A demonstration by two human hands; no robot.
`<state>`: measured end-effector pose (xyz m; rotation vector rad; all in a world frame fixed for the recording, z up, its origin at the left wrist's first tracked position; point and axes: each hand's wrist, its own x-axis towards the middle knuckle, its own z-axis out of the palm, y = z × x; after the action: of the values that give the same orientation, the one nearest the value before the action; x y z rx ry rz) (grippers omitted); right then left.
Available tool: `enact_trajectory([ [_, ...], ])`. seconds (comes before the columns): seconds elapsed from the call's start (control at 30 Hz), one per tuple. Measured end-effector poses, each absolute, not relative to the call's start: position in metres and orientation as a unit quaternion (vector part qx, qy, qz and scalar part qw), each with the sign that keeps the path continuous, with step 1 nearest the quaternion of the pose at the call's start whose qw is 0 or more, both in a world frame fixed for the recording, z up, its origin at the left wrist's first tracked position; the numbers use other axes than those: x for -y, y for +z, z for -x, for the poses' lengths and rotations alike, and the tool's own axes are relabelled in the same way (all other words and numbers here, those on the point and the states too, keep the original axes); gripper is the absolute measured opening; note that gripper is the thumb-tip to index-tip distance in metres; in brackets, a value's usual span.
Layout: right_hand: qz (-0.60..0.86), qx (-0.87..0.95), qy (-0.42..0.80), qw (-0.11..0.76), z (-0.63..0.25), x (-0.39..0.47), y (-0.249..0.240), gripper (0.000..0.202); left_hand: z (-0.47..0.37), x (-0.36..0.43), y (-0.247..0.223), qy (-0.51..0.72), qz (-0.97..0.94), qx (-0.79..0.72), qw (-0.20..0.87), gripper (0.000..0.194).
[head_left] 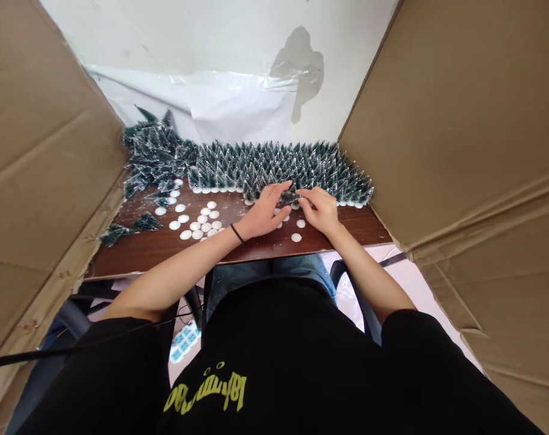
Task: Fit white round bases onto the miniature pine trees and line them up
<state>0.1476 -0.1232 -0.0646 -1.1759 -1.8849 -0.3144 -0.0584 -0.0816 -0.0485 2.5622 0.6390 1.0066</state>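
Rows of small frosted green trees [265,163] stand upright on white round bases along the back of the brown table [165,257]. My left hand [267,211], a dark band on its wrist, is at the front edge of these rows, thumb and fingers apart. Just to its right, my right hand [319,208] has its thumb and fingertips closed on a small tree [291,197] that lies tilted between the two hands. White discs [206,227] are scattered on the table left of my left hand, and a few more [296,237] lie below the hands.
A loose heap of similar trees [151,148] fills the back left, with a few lying trees [131,228] near the left edge. Brown cardboard walls [459,121] rise on both sides. A white sheet [238,109] covers the back wall.
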Motion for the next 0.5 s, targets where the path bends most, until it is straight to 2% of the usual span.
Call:
enact_trajectory([
  [0.1,0.502,0.704,-0.141,0.483,-0.1508,0.1227,-0.0627,0.043,0.0619,0.0899,-0.0427,0.358,-0.889,-0.283,0.037,0.035],
  [0.2,0.497,0.697,-0.147,0.496,-0.1515,0.1217,-0.0613,0.041,0.0648,0.0939,-0.0412,0.281,-0.912,-0.297,-0.035,0.039],
  [0.33,0.491,0.728,-0.135,0.459,-0.1514,0.1200,-0.0624,0.038,0.0655,0.0939,-0.0432,0.199,-0.933,-0.293,-0.061,0.043],
  [0.5,0.498,0.762,-0.143,0.390,-0.1509,0.1195,-0.0644,0.032,0.0650,0.0917,-0.0433,0.165,-0.945,-0.278,-0.050,0.040],
])
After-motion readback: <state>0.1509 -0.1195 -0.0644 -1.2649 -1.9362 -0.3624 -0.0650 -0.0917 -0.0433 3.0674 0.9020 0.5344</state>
